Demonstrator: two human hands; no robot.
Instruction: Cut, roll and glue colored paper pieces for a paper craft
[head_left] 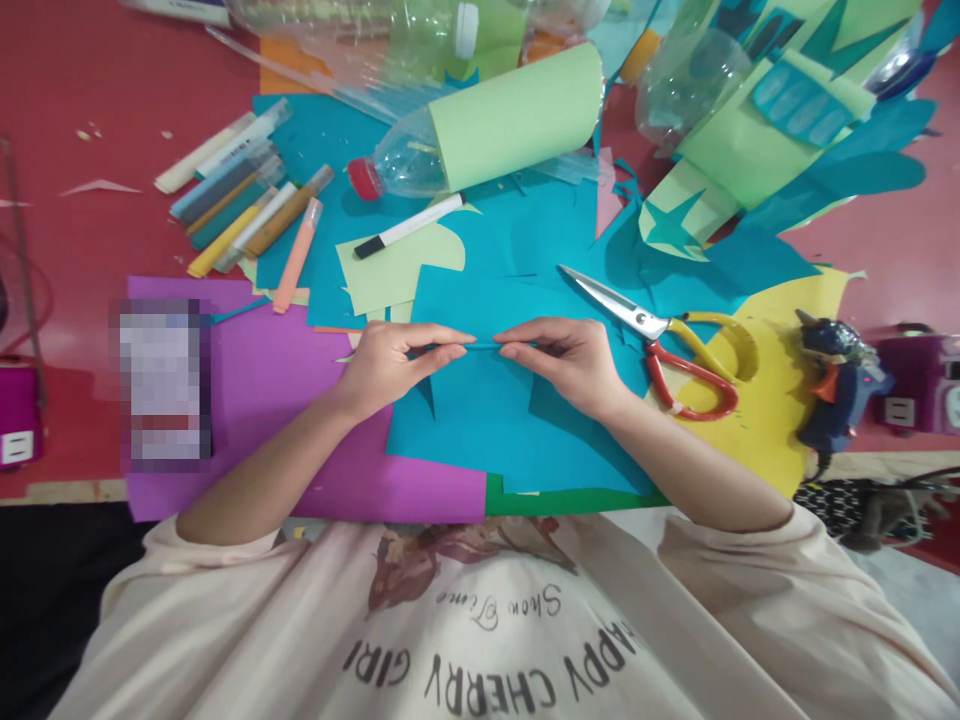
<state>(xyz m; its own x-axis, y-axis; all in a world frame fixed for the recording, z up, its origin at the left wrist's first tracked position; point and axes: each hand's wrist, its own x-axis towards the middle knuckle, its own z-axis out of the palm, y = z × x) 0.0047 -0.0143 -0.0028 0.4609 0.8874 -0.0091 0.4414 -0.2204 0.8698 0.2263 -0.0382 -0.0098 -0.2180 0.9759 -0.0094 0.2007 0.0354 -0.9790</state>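
Between both hands stretches a thin strip of blue paper [486, 345], level and narrow, with its ends hidden in the fingers. My left hand [394, 365] pinches one end between thumb and fingertips. My right hand [566, 358] pinches the other end in the same way, a short gap away. Beneath them lies a large sheet of blue paper [465, 420], on top of a purple sheet [300, 350]. Scissors [660, 340] with one red and one yellow handle rest just right of my right hand, blades slightly apart.
A bottle wrapped in light green paper [517, 120] lies beyond the hands. Several markers [240, 200] are bunched at the left, above a phone [165, 385]. A black-capped marker [409, 227] lies on green scraps. A decorated paper-covered bottle [757, 130] and a glue gun [840, 390] are at the right.
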